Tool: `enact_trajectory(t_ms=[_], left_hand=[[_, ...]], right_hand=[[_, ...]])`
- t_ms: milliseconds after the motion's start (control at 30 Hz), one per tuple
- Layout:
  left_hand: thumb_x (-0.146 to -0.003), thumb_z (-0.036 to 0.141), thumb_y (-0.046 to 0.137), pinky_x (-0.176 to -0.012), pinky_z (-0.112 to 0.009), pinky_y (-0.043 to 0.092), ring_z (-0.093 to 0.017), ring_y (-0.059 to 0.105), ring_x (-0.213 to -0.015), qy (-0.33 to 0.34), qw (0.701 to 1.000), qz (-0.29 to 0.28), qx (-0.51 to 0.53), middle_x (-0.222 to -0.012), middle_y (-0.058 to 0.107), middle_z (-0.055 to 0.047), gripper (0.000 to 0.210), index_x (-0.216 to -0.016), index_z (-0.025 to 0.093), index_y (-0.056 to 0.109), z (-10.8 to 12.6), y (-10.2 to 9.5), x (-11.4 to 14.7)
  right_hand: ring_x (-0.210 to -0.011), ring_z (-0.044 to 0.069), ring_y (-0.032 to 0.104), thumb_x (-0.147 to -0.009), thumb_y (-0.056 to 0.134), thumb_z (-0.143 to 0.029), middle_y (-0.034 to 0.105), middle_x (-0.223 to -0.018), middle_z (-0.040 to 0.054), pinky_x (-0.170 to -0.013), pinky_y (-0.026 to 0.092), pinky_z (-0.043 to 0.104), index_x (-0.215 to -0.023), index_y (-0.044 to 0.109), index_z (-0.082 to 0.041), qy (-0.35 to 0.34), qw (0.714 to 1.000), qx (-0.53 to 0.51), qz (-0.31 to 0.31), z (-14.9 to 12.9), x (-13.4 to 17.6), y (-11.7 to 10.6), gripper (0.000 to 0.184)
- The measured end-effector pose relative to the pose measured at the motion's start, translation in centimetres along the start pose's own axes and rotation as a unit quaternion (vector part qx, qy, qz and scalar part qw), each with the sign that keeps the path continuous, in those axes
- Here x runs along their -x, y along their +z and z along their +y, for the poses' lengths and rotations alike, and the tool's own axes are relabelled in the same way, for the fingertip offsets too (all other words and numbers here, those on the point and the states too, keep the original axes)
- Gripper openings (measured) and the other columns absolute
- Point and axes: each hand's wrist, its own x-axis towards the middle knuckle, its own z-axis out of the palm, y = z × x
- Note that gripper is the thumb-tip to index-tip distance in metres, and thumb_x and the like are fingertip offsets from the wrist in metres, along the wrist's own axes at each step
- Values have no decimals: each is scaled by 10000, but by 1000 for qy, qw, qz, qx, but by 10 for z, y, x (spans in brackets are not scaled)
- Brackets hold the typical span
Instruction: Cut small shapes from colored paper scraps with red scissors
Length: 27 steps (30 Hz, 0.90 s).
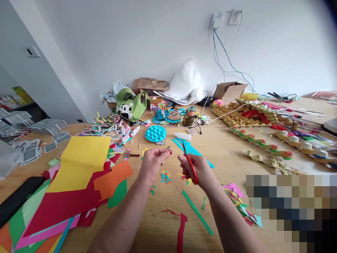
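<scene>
The left hand [155, 161] pinches a very small red piece, apparently paper [171, 153], between thumb and fingertips; its long axis cannot be determined. The right hand [201, 169] grasps metal-bladed scissors with red loop handles [192, 168], long axis pointing away from the wearer, tips slanting slightly left. The piece lies left of the blades, near but not touching, above and beyond a multicoloured heap of tiny paper cuttings [165, 176].

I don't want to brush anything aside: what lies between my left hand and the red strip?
In the head view, a heap of paper bits lies between your left hand and the red strip, with red shreds by the strip's upper end.
</scene>
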Motion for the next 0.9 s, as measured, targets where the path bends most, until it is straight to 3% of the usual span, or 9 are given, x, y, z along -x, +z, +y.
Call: enact_trajectory(t_ms=[100, 167, 233, 300, 333, 400, 567, 900], left_hand=[[-672, 269, 674, -790, -304, 492, -220, 645, -955, 20, 993, -58, -100, -1073, 698, -117, 142, -702, 133, 702, 4, -13, -2], [-680, 241, 648, -782, -290, 484, -214, 644, -939, 24, 970, -95, -223, -994, 714, -105, 116, -697, 138, 699, 3, -26, -1], [-696, 208, 602, -733, -275, 468, -197, 648, -837, 19, 921, -106, -375, -854, 725, -74, 109, -652, 155, 687, -2, -39, 2], [-681, 157, 566, -652, -264, 438, -182, 630, -717, -13, 848, -127, -514, -715, 705, -51, 129, -599, 167, 665, -11, -51, 7], [-675, 141, 554, -619, -259, 419, -174, 618, -675, -34, 816, -146, -558, -679, 694, -44, 137, -597, 171, 663, -16, -56, 10], [-676, 133, 547, -589, -249, 390, -162, 605, -662, -56, 781, -160, -602, -684, 691, -43, 142, -611, 174, 667, -27, -64, 17], [-673, 96, 526, -595, -245, 394, -163, 598, -666, -74, 773, -148, -613, -700, 684, -55, 169, -591, 163, 658, -44, -74, 30], [-762, 123, 529, -778, -281, 463, -185, 627, -852, -29, 798, -62, -599, -924, 697, -76, 185, -808, 174, 700, -45, -84, 52]], right_hand=[[-381, 96, 520, -728, 650, -587, 562, -468, -14, -384, 407, 184, -624, 555, -160, 7, 1000, -10, 23, -7, 4, -7, 450], [-393, 95, 530, -707, 663, -601, 571, -480, -9, -388, 411, 177, -617, 562, -155, 11, 999, -14, 45, -13, 7, -11, 466], [-395, 90, 528, -700, 653, -628, 563, -470, -7, -392, 413, 171, -600, 569, -150, 12, 998, -16, 67, -18, 10, -13, 496], [-389, 92, 525, -693, 649, -644, 569, -474, -2, -368, 394, 169, -608, 585, -148, 11, 997, -9, 81, -21, 12, -14, 507], [-389, 92, 526, -695, 649, -643, 575, -481, 2, -355, 380, 166, -608, 587, -148, 6, 997, -6, 81, -22, 13, -14, 506], [-388, 90, 525, -701, 648, -640, 575, -481, 0, -353, 377, 164, -605, 590, -151, -4, 997, -4, 73, -24, 16, -13, 503], [-413, 91, 541, -708, 659, -621, 583, -496, -3, -390, 419, 166, -615, 602, -153, -30, 998, -11, 48, -26, 21, -15, 481], [-391, 71, 504, -747, 620, -625, 559, -471, 0, -345, 354, 153, -572, 577, -149, -71, 993, 9, 99, -42, 38, -17, 508]])
